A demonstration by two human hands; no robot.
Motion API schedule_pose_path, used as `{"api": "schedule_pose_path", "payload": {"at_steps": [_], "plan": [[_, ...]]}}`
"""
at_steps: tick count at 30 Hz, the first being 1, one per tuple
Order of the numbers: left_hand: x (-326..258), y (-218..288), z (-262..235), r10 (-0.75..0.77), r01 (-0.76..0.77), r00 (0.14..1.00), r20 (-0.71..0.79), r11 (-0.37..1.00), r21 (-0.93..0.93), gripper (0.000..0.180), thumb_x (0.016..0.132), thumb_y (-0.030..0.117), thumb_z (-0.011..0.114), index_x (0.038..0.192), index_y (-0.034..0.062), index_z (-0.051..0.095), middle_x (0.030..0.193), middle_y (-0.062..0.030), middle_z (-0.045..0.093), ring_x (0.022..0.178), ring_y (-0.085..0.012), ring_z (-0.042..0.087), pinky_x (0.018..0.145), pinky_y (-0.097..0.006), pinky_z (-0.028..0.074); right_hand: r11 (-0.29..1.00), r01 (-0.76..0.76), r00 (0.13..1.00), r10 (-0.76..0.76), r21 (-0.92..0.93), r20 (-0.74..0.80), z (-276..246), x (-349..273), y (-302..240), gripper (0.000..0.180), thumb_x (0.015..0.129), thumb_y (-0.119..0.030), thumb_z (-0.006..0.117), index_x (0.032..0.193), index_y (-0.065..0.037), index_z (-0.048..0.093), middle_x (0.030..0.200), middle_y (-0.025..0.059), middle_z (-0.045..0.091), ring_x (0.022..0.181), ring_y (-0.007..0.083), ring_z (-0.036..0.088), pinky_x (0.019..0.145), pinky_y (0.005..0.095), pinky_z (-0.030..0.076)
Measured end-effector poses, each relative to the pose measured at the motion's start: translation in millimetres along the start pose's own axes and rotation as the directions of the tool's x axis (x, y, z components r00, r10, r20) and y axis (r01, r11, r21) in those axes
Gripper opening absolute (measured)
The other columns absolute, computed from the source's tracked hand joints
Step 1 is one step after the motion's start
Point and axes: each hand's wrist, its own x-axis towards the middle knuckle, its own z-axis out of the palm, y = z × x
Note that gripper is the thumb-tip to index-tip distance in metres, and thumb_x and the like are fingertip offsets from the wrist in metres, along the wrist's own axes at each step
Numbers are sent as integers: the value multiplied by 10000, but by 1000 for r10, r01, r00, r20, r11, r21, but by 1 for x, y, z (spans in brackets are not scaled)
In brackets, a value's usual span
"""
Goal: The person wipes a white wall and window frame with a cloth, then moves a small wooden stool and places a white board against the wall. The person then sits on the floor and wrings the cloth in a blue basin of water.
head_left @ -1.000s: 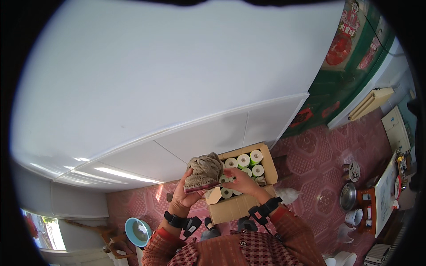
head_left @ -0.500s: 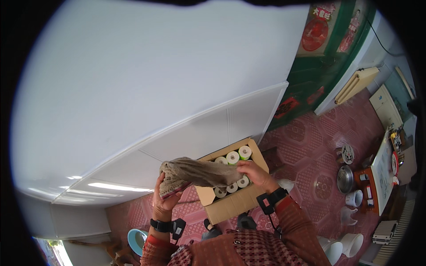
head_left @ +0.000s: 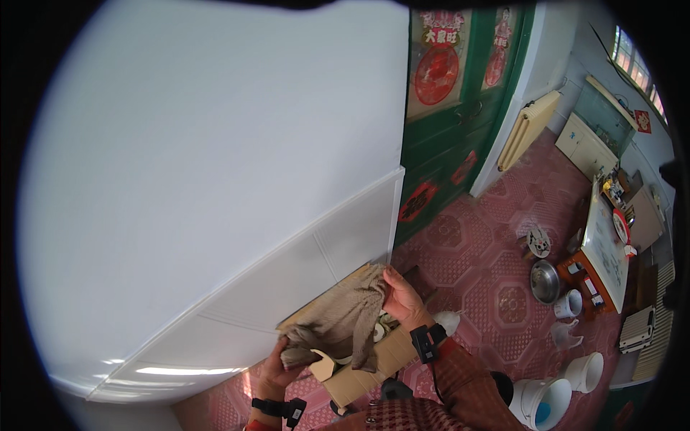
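Note:
A brown-grey cloth (head_left: 338, 316), knitted in look, is stretched between my two hands over an open cardboard box (head_left: 363, 384). My left hand (head_left: 277, 365) grips its lower left end. At the upper right corner, my right hand (head_left: 404, 298) pinches the edge between thumb and fingers. The cloth hides most of the box's inside. A white roll (head_left: 379, 332) shows past its right side. One flap of the box pokes up under the cloth's lower edge.
A white wall panel (head_left: 237, 316) runs behind the box, and a green door (head_left: 460, 133) stands beyond it. On the red patterned floor to the right are a metal basin (head_left: 545, 281), white buckets (head_left: 583, 373) and a table (head_left: 607, 241).
The cloth has gone from bunched lengthwise to spread out, covering most of the rolls. Both hands sit lower in view, and the view has turned to the right.

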Motion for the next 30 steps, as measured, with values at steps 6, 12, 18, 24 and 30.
{"api": "schedule_pose_path", "payload": {"at_steps": [6,12,18,24,30], "plan": [[82,-23,39,-226,210,972,65,959,192,480,955,243,637,1339,3,477,1250,-188,622,1117,-340,622,1028,-489,487,929,276,959,-282,-248,12,-8,45,-57,517,981,-42,566,1477,-94,433,1262,19,608,1123,138,585,980,305,479],[176,-24,128,-273,269,962,2,948,172,426,960,244,634,1284,0,506,1156,-163,651,1034,-301,644,965,-473,528,312,427,696,-713,-849,88,-45,127,-135,411,918,-67,656,1318,2,592,1123,57,686,946,109,621,821,249,490],[223,-20,191,-245,211,950,194,960,182,354,956,247,641,1239,52,554,1153,-126,673,1038,-274,662,952,-421,535,-287,233,582,-724,-929,370,-46,183,-184,285,895,-84,644,1176,-46,672,1068,140,682,926,293,665,813,340,527],[231,-15,191,-225,208,958,177,972,110,343,956,230,642,1236,54,552,1161,-136,665,1048,-280,653,981,-432,516,-590,63,580,-634,-805,511,-36,199,-183,219,905,-82,624,1112,-29,673,1010,153,646,909,356,642,759,416,532],[218,-16,170,-194,192,967,163,981,28,387,952,221,653,1254,12,529,1131,-186,661,1031,-309,646,973,-467,517,-733,79,564,-526,-675,637,-31,205,-171,172,881,-33,594,1041,-37,655,951,141,632,847,354,643,714,432,541]]}}
